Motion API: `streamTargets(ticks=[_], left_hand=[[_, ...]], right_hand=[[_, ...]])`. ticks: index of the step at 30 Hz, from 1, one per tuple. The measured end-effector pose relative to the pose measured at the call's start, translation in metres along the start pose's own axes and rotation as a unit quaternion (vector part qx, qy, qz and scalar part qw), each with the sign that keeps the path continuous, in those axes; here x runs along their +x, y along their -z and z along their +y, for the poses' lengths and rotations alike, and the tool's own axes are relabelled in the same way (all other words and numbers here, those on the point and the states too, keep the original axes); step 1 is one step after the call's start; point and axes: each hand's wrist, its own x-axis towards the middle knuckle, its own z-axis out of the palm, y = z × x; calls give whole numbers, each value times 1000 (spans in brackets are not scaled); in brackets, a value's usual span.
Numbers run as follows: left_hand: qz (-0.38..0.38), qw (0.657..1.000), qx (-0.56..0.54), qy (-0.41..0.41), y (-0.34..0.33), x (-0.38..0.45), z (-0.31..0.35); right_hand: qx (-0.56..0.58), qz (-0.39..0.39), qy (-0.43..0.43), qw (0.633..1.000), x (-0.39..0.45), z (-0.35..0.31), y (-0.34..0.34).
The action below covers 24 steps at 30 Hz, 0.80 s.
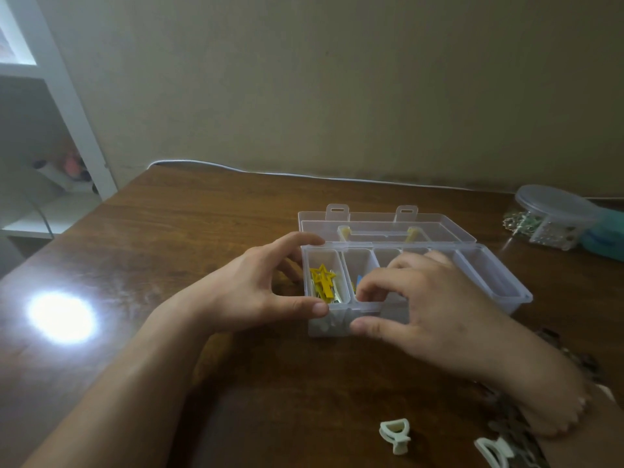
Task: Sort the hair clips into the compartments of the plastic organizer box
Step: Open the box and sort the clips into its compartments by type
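Note:
A clear plastic organizer box lies open on the brown table, its lid folded back. Yellow hair clips fill the leftmost compartment. A bit of a blue clip shows in the second one. My left hand grips the box's left end, thumb at the front corner and index finger at the back corner. My right hand covers the middle compartments; its curled fingers reach the second compartment and its thumb presses the front wall. Whether it holds a clip is hidden.
Two white claw clips lie near the table's front edge. Dark brown clips are scattered under my right forearm. A lidded clear container and a teal object stand at the back right. A white shelf stands left.

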Motion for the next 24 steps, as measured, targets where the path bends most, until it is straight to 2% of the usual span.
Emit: streamTargets(ticks=[6, 8, 10, 13, 15, 16, 18, 20, 21, 22, 24], left_hand=[[-1, 1000, 5, 3, -1, 1, 0], [1, 1000, 4, -1, -1, 1, 0], [4, 1000, 2, -3, -1, 1, -1], [3, 1000, -5, -5, -1, 1, -2], [5, 1000, -5, -6, -2, 2, -2], [6, 1000, -5, -7, -2, 1, -2], [6, 1000, -7, -6, -2, 1, -1], [6, 1000, -10, -4, -2, 1, 0], [4, 1000, -11, -3, -1, 1, 1], [3, 1000, -12, -1, -1, 1, 0], [6, 1000, -12, -3, -2, 1, 0]], right_hand=[[98, 190, 49, 976, 0, 6, -5], [107, 230, 50, 966, -1, 7, -6], [69, 248, 29, 966, 1, 8, -6], [-5, 158, 44, 986, 4, 12, -9], [41, 111, 71, 990, 2, 13, -6], [90, 112, 67, 987, -2, 13, -1], [193, 164, 35, 967, -13, 16, 17], [230, 171, -10, 958, -26, 21, 40], [210, 117, -40, 970, -32, 24, 49], [149, 28, -69, 986, -36, 28, 53], [1, -132, -100, 986, -39, 27, 49]])
